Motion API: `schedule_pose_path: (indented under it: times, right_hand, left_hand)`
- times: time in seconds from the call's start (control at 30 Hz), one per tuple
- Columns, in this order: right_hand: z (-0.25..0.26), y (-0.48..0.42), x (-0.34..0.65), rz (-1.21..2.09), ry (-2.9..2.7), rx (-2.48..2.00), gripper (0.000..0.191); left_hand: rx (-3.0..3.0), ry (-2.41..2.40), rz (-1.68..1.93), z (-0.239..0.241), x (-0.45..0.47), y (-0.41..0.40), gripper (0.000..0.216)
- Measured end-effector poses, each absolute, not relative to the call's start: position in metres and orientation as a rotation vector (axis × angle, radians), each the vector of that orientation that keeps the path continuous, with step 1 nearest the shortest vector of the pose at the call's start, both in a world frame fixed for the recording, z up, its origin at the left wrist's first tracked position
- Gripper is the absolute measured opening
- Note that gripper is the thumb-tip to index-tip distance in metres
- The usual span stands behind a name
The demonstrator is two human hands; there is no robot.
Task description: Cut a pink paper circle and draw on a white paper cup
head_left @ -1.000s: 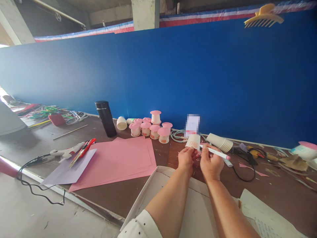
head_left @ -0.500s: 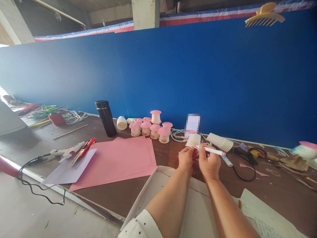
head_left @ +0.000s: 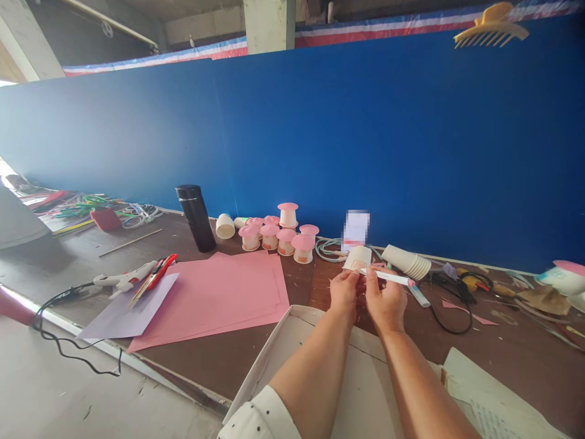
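Note:
My left hand [head_left: 343,293] pinches a small white paper cup [head_left: 357,258] with a pink square drawn on its side, holding it above the brown table. My right hand [head_left: 384,300] grips a white marker [head_left: 388,278] with a pink end, lying across the fingers with its tip against the cup. Both hands are closed and touch each other near the cup.
Pink paper sheets [head_left: 219,296] lie left of my hands, with a lilac sheet, red scissors [head_left: 153,278] and a glue gun [head_left: 121,280] beyond. A black flask [head_left: 195,218], pink-capped cups [head_left: 278,235], a stack of paper cups [head_left: 406,262], cables and an open cardboard box [head_left: 292,341] surround them.
The marker has tilted flatter and shifted slightly left toward the cup; my right hand moved a little closer to the left hand.

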State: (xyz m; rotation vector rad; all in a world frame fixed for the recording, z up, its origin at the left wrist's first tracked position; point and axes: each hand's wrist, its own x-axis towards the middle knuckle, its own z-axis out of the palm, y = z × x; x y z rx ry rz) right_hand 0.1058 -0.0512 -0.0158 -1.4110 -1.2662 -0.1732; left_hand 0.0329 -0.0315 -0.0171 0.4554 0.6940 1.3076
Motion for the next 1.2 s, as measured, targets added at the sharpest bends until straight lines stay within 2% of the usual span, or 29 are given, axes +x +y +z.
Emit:
schedule_pose_path:
  times: [1.2]
  right_hand:
    - [-0.0155, -0.0517, 0.1067, -0.190, -1.257, -1.472, 0.049]
  left_hand:
    - [0.504, 0.763, 1.289, -0.0137, 0.0332, -0.0339, 0.025]
